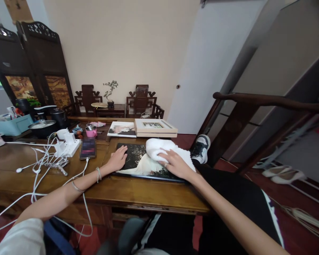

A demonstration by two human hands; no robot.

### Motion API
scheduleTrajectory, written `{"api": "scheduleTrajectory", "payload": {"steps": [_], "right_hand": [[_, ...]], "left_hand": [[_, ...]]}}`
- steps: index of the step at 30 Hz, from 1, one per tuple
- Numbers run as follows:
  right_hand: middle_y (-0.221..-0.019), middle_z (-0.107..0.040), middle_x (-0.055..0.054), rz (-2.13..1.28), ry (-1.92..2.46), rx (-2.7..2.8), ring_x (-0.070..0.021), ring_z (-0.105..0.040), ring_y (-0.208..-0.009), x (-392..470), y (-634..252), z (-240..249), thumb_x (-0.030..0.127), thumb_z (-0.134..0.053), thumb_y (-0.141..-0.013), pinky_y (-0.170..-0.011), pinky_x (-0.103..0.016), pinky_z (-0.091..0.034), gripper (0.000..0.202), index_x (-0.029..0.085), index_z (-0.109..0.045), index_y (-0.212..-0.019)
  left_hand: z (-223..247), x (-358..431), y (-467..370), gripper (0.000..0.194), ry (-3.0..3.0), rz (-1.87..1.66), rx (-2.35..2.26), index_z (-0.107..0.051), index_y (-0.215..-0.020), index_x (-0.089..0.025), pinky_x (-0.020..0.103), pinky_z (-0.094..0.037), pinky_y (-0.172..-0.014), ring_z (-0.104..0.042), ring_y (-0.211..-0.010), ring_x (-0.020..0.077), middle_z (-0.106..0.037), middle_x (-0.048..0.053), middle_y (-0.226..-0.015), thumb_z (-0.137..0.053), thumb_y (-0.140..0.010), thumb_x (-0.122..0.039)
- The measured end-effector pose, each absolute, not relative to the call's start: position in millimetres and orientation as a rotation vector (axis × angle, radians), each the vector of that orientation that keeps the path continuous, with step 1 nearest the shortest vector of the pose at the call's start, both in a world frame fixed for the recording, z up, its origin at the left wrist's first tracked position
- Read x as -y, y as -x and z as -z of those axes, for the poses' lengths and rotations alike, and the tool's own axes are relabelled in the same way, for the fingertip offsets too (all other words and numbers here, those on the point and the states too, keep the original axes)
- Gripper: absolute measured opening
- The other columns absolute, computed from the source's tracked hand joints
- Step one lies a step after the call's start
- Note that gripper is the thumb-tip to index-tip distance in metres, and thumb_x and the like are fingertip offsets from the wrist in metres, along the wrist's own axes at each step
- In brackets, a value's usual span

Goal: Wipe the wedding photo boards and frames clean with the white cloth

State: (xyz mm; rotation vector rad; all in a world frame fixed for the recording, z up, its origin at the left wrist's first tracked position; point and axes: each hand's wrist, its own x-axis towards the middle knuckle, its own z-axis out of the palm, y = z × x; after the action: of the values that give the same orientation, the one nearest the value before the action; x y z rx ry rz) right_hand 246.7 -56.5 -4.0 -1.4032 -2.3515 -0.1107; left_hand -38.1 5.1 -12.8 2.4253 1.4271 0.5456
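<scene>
A dark photo panel point(134, 154) with a white, dress-like shape on it lies flat on the wooden table point(149, 194). My left hand point(118, 159) rests on its left edge with the fingers stretched out, holding nothing. Over the panel's right part is a bunched white towel point(159, 144), which hides that part of the picture. My right hand point(175, 164) grips the towel and presses it against the panel's surface, fingers curled into the cloth.
Behind the panel lie stacked picture frames point(155, 126) and a photo print point(121, 129). To the left are a phone point(87, 148) on a cable, a white power strip point(67, 144) with tangled cords, a pink cup point(91, 131) and a blue bin point(12, 124). A wooden chair point(244, 113) stands right.
</scene>
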Motion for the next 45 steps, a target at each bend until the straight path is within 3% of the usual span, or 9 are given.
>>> {"api": "scheduleTrajectory", "payload": {"steps": [5, 9, 19, 25, 29, 32, 35, 38, 45], "right_hand": [[-0.138, -0.054, -0.009, -0.011, 1.189, 2.527, -0.0248, -0.034, -0.138, 115, -223, -2, 0.016, -0.045, -0.087, -0.113, -0.054, -0.024, 0.030, 0.024, -0.064, -0.109], [-0.145, -0.046, -0.010, -0.078, 1.064, 2.601, -0.0252, -0.031, -0.140, 117, -231, -5, 0.018, -0.046, -0.087, -0.114, -0.054, -0.022, 0.029, 0.023, -0.064, -0.110], [-0.123, -0.063, -0.012, 0.141, 1.455, 2.358, -0.0278, -0.058, -0.113, 16, -263, -7, 0.024, -0.042, -0.092, -0.097, -0.045, -0.043, 0.031, 0.020, -0.062, -0.115], [-0.138, -0.051, -0.019, 0.124, 1.438, 2.409, -0.0312, -0.036, -0.136, 53, -249, 2, 0.014, -0.045, -0.086, -0.109, -0.057, -0.025, 0.036, 0.016, -0.059, -0.119], [-0.146, -0.044, -0.012, 0.027, 1.196, 2.569, -0.0267, -0.025, -0.142, 95, -244, 0, 0.013, -0.045, -0.084, -0.114, -0.055, -0.019, 0.036, 0.021, -0.061, -0.116], [-0.147, -0.043, -0.012, 0.000, 1.168, 2.610, -0.0273, -0.032, -0.139, 89, -253, -6, 0.016, -0.046, -0.086, -0.113, -0.052, -0.023, 0.032, 0.021, -0.062, -0.113], [-0.136, -0.055, -0.015, 0.048, 1.341, 2.515, -0.0295, -0.048, -0.127, 53, -266, -11, 0.020, -0.042, -0.089, -0.106, -0.051, -0.034, 0.031, 0.018, -0.062, -0.114], [-0.125, -0.061, -0.015, 0.094, 1.466, 2.400, -0.0302, -0.054, -0.117, 24, -271, -11, 0.023, -0.039, -0.092, -0.098, -0.048, -0.041, 0.033, 0.017, -0.060, -0.116], [-0.142, -0.048, -0.015, 0.090, 1.416, 2.486, -0.0302, -0.033, -0.138, 96, -256, 2, 0.015, -0.043, -0.086, -0.110, -0.055, -0.026, 0.036, 0.019, -0.060, -0.117]], "left_hand": [[13, -5, 39, 0.046, -2.430, -0.542, -1.414, -0.042, -0.138, -0.020, 0.055, -0.029, -0.110, -0.027, -0.143, 0.0229, -0.034, 0.009, -0.152, -0.030, -0.095, -0.026], [14, -8, 39, 0.045, -2.454, -0.548, -1.404, -0.044, -0.137, -0.020, 0.054, -0.030, -0.110, -0.028, -0.142, 0.0231, -0.036, 0.009, -0.151, -0.032, -0.095, -0.027], [14, -13, 41, 0.043, -2.479, -0.577, -1.397, -0.044, -0.137, -0.023, 0.055, -0.029, -0.110, -0.029, -0.142, 0.0231, -0.038, 0.008, -0.150, -0.033, -0.095, -0.027], [16, -15, 41, 0.043, -2.481, -0.589, -1.394, -0.044, -0.137, -0.021, 0.051, -0.029, -0.111, -0.028, -0.142, 0.0214, -0.038, 0.009, -0.150, -0.033, -0.096, -0.028], [13, -11, 40, 0.043, -2.463, -0.566, -1.411, -0.044, -0.137, -0.022, 0.054, -0.030, -0.109, -0.027, -0.142, 0.0227, -0.037, 0.009, -0.151, -0.032, -0.095, -0.028], [11, -9, 39, 0.044, -2.462, -0.547, -1.402, -0.044, -0.137, -0.023, 0.055, -0.030, -0.109, -0.027, -0.143, 0.0233, -0.036, 0.008, -0.151, -0.032, -0.095, -0.027], [11, -10, 40, 0.043, -2.463, -0.550, -1.393, -0.044, -0.137, -0.023, 0.055, -0.029, -0.110, -0.027, -0.142, 0.0228, -0.036, 0.009, -0.151, -0.032, -0.095, -0.028], [13, -11, 40, 0.044, -2.447, -0.543, -1.406, -0.043, -0.137, -0.022, 0.054, -0.028, -0.111, -0.027, -0.143, 0.0219, -0.036, 0.008, -0.152, -0.033, -0.095, -0.027], [15, -12, 38, 0.044, -2.446, -0.540, -1.437, -0.043, -0.138, -0.020, 0.050, -0.030, -0.111, -0.026, -0.143, 0.0206, -0.036, 0.007, -0.152, -0.032, -0.095, -0.026]]}}
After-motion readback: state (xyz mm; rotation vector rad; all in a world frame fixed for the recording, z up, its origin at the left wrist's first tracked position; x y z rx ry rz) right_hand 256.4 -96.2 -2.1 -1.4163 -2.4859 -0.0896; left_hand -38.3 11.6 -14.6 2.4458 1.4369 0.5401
